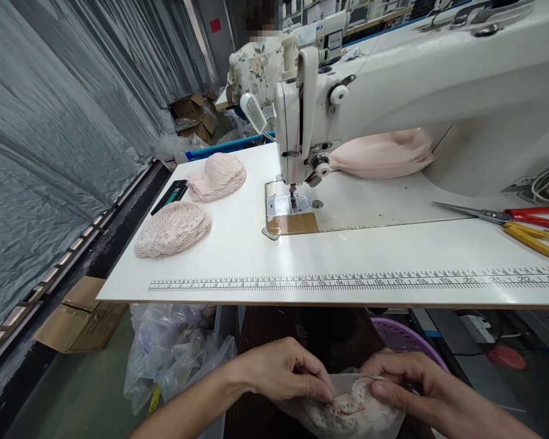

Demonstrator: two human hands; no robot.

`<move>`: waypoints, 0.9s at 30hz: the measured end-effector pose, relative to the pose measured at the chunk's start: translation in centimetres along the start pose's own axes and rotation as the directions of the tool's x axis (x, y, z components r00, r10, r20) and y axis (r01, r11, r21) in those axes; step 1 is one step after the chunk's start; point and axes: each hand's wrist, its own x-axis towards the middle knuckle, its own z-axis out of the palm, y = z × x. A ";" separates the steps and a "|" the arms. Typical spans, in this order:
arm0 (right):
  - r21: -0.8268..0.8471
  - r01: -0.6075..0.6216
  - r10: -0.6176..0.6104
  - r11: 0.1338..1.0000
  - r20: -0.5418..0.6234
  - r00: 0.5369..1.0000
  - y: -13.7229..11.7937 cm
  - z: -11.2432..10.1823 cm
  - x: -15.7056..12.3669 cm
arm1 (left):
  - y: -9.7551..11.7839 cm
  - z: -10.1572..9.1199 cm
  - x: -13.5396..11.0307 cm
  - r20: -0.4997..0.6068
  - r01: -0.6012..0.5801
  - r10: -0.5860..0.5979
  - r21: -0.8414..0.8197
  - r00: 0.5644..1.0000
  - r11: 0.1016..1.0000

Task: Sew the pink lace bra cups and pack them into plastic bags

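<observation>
Below the table's front edge, over my lap, my left hand [293, 373] pinches one side of a pale pink lace piece [354, 410] with sheer mesh. My right hand [409, 385] grips its other side, thumb on top and fingers behind. A reddish line of thread or edging runs across the lace between my thumbs. On the table, two stacks of similar lace pieces, a nearer stack [172, 229] and a farther stack [218, 175], lie to the left of the sewing machine [297, 122]. Its needle area [293, 201] has no fabric under it.
Scissors [507, 218] with red and yellow handles lie at the right. Pink fabric [384, 155] sits behind the machine head. A printed ruler [348, 281] runs along the front edge. A dark phone-like object [170, 195], cardboard box [80, 314], plastic bags [174, 347] and purple basket [405, 335] surround. A person [256, 67] sits ahead.
</observation>
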 end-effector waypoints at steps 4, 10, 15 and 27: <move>0.167 -0.012 -0.004 0.986 0.093 0.996 0.2 0.0 0.2 | 0.1 -0.3 -0.1 0.058 0.049 -0.040 -0.144 0.997 0.988; 0.284 -0.086 0.058 0.955 0.106 0.993 0.5 0.0 0.5 | -0.3 0.7 0.2 0.009 0.105 -0.106 -0.193 0.994 0.975; 0.258 -0.102 0.066 0.961 0.143 0.988 0.6 -0.2 0.3 | -0.6 0.8 0.6 0.069 0.112 -0.100 -0.213 0.993 0.971; 0.250 -0.116 0.065 0.961 0.204 0.977 0.0 0.7 1.8 | -0.2 0.1 0.0 0.083 0.139 -0.128 -0.143 0.988 0.980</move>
